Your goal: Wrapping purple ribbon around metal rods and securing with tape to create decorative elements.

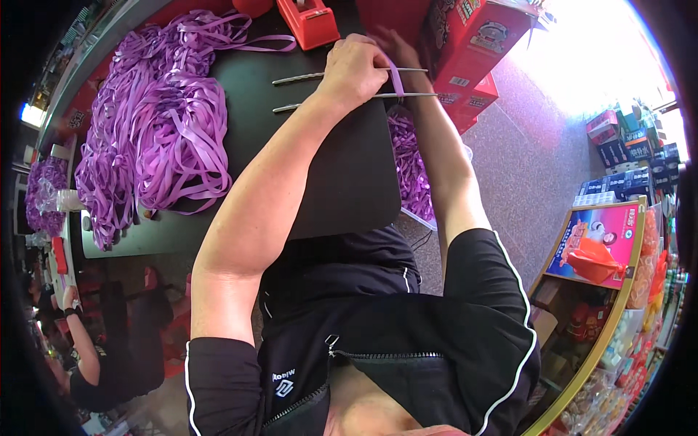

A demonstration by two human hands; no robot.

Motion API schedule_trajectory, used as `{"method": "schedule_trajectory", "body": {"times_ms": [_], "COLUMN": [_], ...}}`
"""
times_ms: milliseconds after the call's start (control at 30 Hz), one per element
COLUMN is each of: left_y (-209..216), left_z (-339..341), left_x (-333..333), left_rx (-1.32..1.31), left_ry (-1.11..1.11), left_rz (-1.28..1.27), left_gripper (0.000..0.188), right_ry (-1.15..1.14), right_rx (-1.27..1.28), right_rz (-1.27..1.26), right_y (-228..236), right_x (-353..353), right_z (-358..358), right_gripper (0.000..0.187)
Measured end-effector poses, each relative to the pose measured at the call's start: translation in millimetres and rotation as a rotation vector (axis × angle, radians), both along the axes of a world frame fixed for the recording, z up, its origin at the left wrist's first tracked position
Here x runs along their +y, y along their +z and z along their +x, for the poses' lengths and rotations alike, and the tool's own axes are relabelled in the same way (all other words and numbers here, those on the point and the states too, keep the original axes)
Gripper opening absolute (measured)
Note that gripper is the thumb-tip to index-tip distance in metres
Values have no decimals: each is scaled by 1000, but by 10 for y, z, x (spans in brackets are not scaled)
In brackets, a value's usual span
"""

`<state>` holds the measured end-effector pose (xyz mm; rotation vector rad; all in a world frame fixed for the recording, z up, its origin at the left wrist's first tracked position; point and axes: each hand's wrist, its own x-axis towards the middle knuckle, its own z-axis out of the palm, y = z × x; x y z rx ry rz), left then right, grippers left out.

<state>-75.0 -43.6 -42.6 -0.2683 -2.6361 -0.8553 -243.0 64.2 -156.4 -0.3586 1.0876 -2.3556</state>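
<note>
Two slim metal rods [407, 94] lie roughly parallel across the dark tabletop, their right ends sticking out past its edge. A purple ribbon [396, 78] runs over them near that edge. My left hand [352, 73] is above the rods, fingers curled and thumb and forefinger pinched at the ribbon. Beyond the rods, my right hand [396, 49] is close to the ribbon's far side; its fingers are smeared by motion, and their grip does not show. A large heap of purple ribbon [178, 138] covers the left of the table, one loop trailing toward the red tape dispenser [309, 23].
Below the right edge of the table [342, 182], a clear container holds more purple ribbon [411, 163]. Red boxes [476, 40] are stacked at the far right. A gold-framed display case [632, 291] stands to the right. Another person [120, 341] sits at the lower left.
</note>
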Motion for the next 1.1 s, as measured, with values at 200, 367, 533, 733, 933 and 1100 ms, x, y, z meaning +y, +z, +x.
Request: {"method": "schedule_trajectory", "body": {"times_ms": [200,367,533,733,933,1100], "left_y": [-32,-7,-60,-113,-112,-127], "left_z": [-41,20,-59,-79,-85,-119], "left_x": [104,2,-8,-1,-9,-16], "left_rx": [107,46,79,132,106,97], "left_ry": [-44,-14,-35,-48,-34,-34], "left_rz": [65,52,70,46,57,45], "left_gripper": [18,20,16,16,17,19], "right_ry": [-249,-563,-659,-714,-640,-719], "right_rx": [169,692,535,738,799,830], "right_rz": [486,654,774,501,338,273], "right_y": [-944,-771,-63,312,726,845], "right_x": [376,672,1040,1167,1021,1020], "right_z": [579,1943,2894,2968,2963,2901], "right_gripper": [38,48,42,46,48,48]}}
